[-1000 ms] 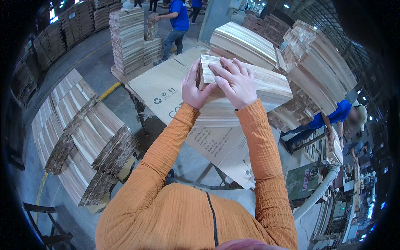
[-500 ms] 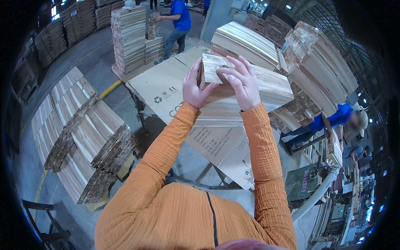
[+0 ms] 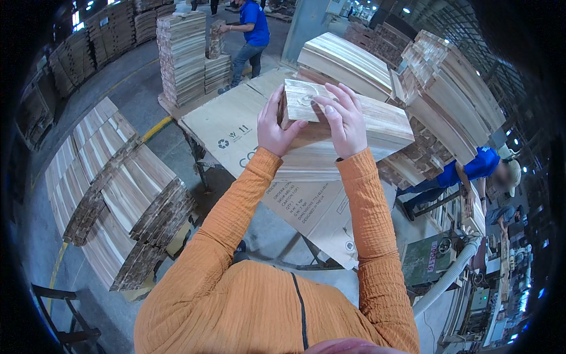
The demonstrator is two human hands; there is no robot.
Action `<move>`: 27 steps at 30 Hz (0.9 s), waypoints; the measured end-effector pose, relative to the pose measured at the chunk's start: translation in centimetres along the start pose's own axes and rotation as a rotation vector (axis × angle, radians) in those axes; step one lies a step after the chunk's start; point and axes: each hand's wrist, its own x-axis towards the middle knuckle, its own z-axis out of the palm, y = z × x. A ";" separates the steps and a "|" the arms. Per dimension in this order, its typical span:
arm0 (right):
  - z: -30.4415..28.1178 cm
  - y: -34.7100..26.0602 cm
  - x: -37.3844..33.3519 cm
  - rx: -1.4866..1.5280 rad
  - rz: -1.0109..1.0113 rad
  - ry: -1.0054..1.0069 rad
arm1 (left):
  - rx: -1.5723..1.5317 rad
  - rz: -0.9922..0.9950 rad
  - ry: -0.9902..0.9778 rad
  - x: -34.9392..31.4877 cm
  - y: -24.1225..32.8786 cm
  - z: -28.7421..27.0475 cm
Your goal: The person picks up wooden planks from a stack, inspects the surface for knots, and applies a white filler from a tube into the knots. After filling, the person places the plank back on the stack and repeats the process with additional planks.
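A stack of pale wooden boards [image 3: 377, 121] lies in front of me, its top board showing a dark knot near the left end. My left hand [image 3: 276, 127] cups that left end, its fingers along the end faces and its thumb at the near edge. Over the top board is my right hand [image 3: 345, 121], fingers apart, with a fingertip at or just above the knot. Whether that fingertip presses on the wood, I cannot tell. Under the stack, printed cardboard [image 3: 221, 127] covers a table.
More board stacks stand at left [image 3: 112, 194], behind the table [image 3: 348, 56] and at right [image 3: 454, 100]. One person in blue [image 3: 253, 26] handles wood at the back; another [image 3: 471, 168] bends at the right. A pale hose [image 3: 451, 277] runs beside a green machine [image 3: 424, 259].
My right fingers have shifted slightly down and straightened a little over the knot, which shows more plainly. My left hand stays at the stack's end.
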 end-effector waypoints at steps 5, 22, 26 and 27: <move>0.1 -0.2 -0.1 -0.103 -0.037 -0.038 | -0.031 -0.010 -0.006 -0.1 0.2 -0.1; -8.3 3.7 -17.7 0.187 0.603 0.788 | -0.125 -0.157 -0.090 -0.2 0.4 1.3; -14.0 4.5 -29.4 -0.089 1.115 0.846 | -0.228 -0.133 -0.026 -0.1 -1.0 1.2; -15.5 4.3 -31.7 -0.070 1.115 0.984 | -0.186 -0.139 -0.037 0.1 -1.8 0.6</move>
